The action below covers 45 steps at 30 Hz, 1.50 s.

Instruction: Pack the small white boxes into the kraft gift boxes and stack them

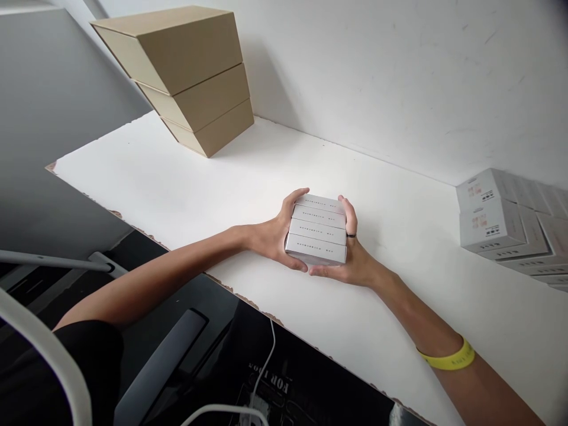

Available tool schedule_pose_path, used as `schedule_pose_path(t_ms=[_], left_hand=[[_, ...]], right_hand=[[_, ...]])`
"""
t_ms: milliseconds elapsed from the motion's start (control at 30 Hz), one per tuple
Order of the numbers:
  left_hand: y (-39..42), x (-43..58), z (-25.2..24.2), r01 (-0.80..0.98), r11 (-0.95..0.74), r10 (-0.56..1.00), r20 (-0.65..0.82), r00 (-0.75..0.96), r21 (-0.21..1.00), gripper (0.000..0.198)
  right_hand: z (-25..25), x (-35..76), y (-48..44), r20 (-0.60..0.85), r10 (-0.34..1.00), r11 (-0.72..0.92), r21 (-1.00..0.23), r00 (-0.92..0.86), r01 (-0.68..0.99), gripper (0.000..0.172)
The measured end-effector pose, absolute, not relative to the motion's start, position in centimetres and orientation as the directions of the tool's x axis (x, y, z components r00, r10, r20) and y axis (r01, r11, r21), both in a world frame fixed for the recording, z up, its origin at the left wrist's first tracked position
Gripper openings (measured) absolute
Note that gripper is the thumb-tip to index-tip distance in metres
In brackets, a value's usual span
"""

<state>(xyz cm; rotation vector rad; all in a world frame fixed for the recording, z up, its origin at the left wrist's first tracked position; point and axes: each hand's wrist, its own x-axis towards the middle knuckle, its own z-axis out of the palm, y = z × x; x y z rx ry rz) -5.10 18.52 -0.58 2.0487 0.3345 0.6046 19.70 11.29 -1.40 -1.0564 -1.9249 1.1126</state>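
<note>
Several small white boxes (317, 229) with printed lettering sit side by side as one block near the middle of the table. My left hand (277, 234) presses the block's left side, its thumb along the near face and its fingers round the far corner. On the opposite side my right hand (352, 254), with a dark ring on one finger, grips the block the same way. Both thumbs nearly meet at the near face. Whether the boxes rest on the table or are slightly raised, I cannot tell.
Three large tan boxes (199, 59) stand stacked at the back left of the white table (399, 195), near the wall. More white boxes (492, 225) are piled at the right. The table's front edge (231, 290) is chipped, and a white cable (271, 349) hangs below it.
</note>
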Motion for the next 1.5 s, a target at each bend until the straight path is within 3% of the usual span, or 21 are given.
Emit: schedule_pose_path(t_ms=[133, 467, 700, 800, 933, 1100, 1233, 1333, 1500], left_hand=[[18.3, -5.0, -0.4, 0.015, -0.534, 0.48, 0.289, 0.828, 0.845, 0.148], [17.7, -5.2, -0.7, 0.02, -0.611, 0.529, 0.389, 0.754, 0.791, 0.117], [18.2, -7.0, 0.6, 0.138, -0.64, 0.605, 0.385, 0.697, 0.756, 0.114], [20.2, -9.5, 1.3, 0.321, -0.695, 0.67, 0.417, 0.614, 0.643, 0.118], [23.7, -12.8, 2.1, 0.641, -0.673, 0.706, 0.578, 0.409, 0.368, 0.128], [25.7, -14.3, 2.3, 0.814, -0.574, 0.668, 0.625, 0.402, 0.09, 0.105], [24.6, -13.7, 1.6, 0.794, -0.607, 0.647, 0.582, 0.493, 0.002, 0.09], [23.5, -13.2, 1.0, 0.775, -0.632, 0.631, 0.587, 0.507, 0.01, 0.08], [22.7, -13.5, 0.9, 0.736, -0.674, 0.617, 0.6, 0.509, 0.069, 0.087]], right_hand=[[-1.4, 19.7, 11.4, 0.188, 0.852, 0.329, -0.918, -0.488, 0.221, 0.15], [-1.7, 20.2, 11.2, 0.162, 0.859, 0.301, -0.927, -0.485, 0.225, 0.148], [-1.8, 21.8, 10.7, 0.185, 0.884, 0.359, -0.856, -0.429, 0.371, 0.145], [-1.5, 23.5, 9.5, 0.205, 0.908, 0.354, -0.84, -0.364, 0.411, 0.136], [-0.4, 25.8, 7.4, 0.31, 0.901, 0.412, -0.832, -0.304, 0.372, 0.123], [1.2, 27.2, 5.0, 0.371, 0.89, 0.447, -0.823, -0.264, 0.352, 0.115], [1.9, 28.1, 2.6, 0.367, 0.897, 0.438, -0.814, -0.248, 0.382, 0.115], [2.0, 29.1, 0.5, 0.335, 0.915, 0.4, -0.818, -0.224, 0.414, 0.115], [1.8, 30.9, -2.7, 0.31, 0.937, 0.349, -0.794, -0.163, 0.497, 0.114]])
